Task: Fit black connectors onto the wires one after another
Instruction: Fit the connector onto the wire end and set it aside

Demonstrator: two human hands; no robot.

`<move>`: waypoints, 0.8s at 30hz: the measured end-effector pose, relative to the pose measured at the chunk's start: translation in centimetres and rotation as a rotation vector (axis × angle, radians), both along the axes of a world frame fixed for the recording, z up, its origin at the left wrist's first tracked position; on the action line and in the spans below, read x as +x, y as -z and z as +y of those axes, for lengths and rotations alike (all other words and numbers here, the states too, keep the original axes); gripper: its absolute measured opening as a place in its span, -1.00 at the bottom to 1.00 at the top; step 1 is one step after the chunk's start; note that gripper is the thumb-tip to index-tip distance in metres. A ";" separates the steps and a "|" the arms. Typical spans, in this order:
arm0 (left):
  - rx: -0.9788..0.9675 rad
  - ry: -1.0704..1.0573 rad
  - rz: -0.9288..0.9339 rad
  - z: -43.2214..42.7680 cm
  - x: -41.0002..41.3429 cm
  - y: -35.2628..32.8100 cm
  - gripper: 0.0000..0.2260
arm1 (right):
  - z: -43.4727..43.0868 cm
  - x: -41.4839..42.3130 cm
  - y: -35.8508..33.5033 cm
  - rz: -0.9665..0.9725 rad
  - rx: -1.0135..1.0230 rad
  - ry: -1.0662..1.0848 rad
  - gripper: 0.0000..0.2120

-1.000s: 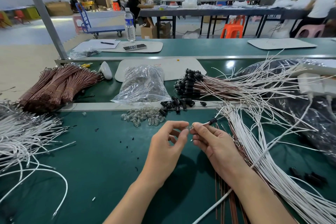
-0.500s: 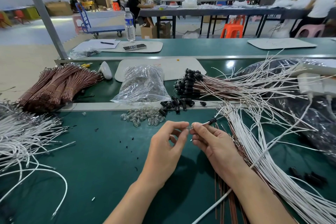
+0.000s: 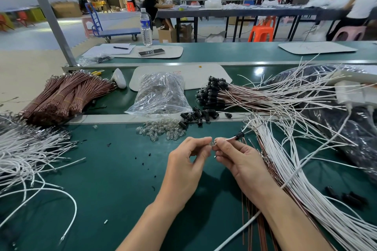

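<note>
My right hand (image 3: pixel 236 159) pinches the end of a white wire (image 3: pixel 230 139) that carries a black connector (image 3: pixel 240 134) a little way up from my fingertips. My left hand (image 3: pixel 187 161) meets it fingertip to fingertip and pinches a small clear bulb (image 3: pixel 212 143) at the wire's end. Loose black connectors (image 3: pixel 199 117) lie on the belt's metal strip beyond my hands. Finished wires with black connectors (image 3: pixel 212 92) are piled behind them, tails running right.
A heap of clear bulbs (image 3: pixel 161 131) and a clear bag (image 3: pixel 161 96) lie ahead. White wires (image 3: pixel 306 179) fan out at right, more white wires (image 3: pixel 26 149) at left, brown wire bundles (image 3: pixel 67 96) at far left. A power strip (image 3: pixel 355 89) sits at right.
My left fingertips have closed in against my right fingertips at the wire's end. The hands otherwise stay in the same place.
</note>
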State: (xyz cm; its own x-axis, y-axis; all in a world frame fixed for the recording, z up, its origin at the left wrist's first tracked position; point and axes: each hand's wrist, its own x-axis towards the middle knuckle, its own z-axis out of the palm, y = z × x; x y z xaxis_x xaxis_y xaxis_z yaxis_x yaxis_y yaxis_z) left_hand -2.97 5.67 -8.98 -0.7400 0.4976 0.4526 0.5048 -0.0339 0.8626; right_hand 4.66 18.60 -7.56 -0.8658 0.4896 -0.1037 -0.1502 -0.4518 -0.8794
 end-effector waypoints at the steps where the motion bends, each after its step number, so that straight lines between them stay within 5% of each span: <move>1: -0.001 0.000 0.001 0.0 0.0 0.0 -0.77 | 0.0 0.0 0.0 0.000 0.001 -0.001 -0.76; 16: -0.003 0.035 0.015 0.1 -0.2 0.1 -0.77 | -0.1 0.1 0.0 -0.008 0.100 -0.017 -0.74; 24: 0.023 0.001 0.037 0.0 -0.1 0.1 -0.76 | -0.4 0.1 -0.2 -0.011 -0.011 -0.001 -0.82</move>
